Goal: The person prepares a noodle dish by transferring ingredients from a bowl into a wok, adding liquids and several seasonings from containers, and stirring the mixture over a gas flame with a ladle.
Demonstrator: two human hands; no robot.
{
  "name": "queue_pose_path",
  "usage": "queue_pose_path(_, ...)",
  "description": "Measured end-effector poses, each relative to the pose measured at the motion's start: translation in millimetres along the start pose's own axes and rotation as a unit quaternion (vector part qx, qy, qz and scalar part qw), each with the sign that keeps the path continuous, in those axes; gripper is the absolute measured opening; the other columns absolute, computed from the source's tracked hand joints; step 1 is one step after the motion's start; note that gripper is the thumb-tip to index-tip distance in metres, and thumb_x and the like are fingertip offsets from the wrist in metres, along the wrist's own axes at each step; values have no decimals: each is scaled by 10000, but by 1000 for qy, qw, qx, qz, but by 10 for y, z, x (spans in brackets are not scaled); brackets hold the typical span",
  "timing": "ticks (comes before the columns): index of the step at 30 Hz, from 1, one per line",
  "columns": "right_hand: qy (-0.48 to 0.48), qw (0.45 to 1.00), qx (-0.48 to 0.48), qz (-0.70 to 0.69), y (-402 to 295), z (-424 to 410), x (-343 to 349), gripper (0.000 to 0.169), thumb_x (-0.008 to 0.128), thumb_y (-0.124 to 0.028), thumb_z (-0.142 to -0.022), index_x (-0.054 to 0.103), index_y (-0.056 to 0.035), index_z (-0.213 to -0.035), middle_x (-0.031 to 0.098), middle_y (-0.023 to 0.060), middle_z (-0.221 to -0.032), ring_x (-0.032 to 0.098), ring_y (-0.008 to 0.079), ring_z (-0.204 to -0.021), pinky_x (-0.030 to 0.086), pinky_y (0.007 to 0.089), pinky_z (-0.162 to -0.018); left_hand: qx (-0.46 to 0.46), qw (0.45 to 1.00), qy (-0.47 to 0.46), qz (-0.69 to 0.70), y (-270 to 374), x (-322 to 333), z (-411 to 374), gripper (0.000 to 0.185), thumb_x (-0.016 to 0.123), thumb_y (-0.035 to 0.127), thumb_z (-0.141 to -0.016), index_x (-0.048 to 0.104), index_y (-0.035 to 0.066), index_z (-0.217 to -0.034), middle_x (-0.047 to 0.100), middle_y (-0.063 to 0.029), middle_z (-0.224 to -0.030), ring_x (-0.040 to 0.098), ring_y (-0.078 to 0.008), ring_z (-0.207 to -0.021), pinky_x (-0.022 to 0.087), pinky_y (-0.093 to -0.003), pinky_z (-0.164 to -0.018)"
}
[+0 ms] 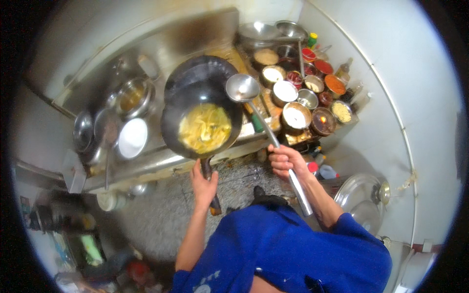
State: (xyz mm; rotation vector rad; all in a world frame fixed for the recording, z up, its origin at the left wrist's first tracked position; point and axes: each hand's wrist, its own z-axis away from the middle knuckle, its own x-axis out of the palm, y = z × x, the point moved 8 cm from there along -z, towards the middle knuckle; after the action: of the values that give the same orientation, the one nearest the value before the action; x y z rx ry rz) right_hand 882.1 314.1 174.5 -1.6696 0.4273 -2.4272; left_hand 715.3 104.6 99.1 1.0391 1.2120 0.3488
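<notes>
A black wok [176, 133] rests at the stove, with yellowish food in broth [206, 128] inside it. My left hand [203, 185] is on the wok's dark handle [206, 169], its fingers around the upper part; how tightly it grips is hard to see. In my right hand [287, 161] is the long metal handle of a ladle [242, 88]. The ladle's bowl hangs by the wok's right rim, above the food's level in the picture, and looks nearly bare. Behind the wok lies another dark, round pan surface [201, 67].
Several seasoning bowls [285, 91] crowd the right counter, beside bottles [343, 68]. On the left stand a metal pot with liquid [132, 98], a white plate [133, 138] and a strainer [107, 126]. Large metal lids [357, 192] lean low by the right wall.
</notes>
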Motion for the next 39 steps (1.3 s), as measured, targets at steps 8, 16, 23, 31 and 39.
queue_pose_path(8, 87, 975, -183, 92, -1333, 270, 147, 96, 467, -106, -924, 484, -20, -883, 407, -75, -560, 393, 17, -388, 350, 161, -296, -269, 853, -229, 385, -1013, 628, 571, 271, 647, 81, -786, 545, -28, -1013, 632, -161, -822, 631, -255, -746, 515, -364, -699)
queue_pose_path(16, 256, 865, -275, 332, -4373, -735, -95, 259, 366, -235, -983, 499, -55, -851, 384, -83, -545, 322, 22, -381, 304, 175, -293, -484, 746, -204, 409, -950, 705, 1022, 100, 620, 130, -810, 571, 81, -738, 542, -37, -570, 505, -142, -479, 408, -291, -464)
queue_pose_path(23, 219, 935, -63, 273, -6298, -3113, -1093, 228, 318, -114, -937, 451, -32, -771, 399, -21, -550, 366, 45, -395, 338, 200, -337, -492, 793, -141, 330, 36, 891, -178, 149, 632, 181, -810, 582, 121, -683, 522, -5, -557, 467, -120, -470, 369, -276, -451)
queue_pose_path(31, 321, 633, -84, 699, -7259, -4446, -1868, 309, 460, -97, -824, 646, 47, -624, 645, 158, -603, 625, 249, -497, 495, 363, -476, -489, 814, -118, 292, 244, 1136, -878, 143, 646, 199, -800, 590, 120, -695, 531, -6, -574, 477, -123, -492, 376, -277, -462)
queue_pose_path(39, 322, 719, -65, 612, -7465, -4597, -2183, 212, 464, -30, -817, 593, 47, -668, 583, 167, -548, 555, 243, -421, 448, 388, -410, -477, 824, -136, 273, 233, 1245, -1139, 143, 660, 217, -790, 597, 118, -708, 539, -8, -592, 487, -125, -513, 382, -277, -474)
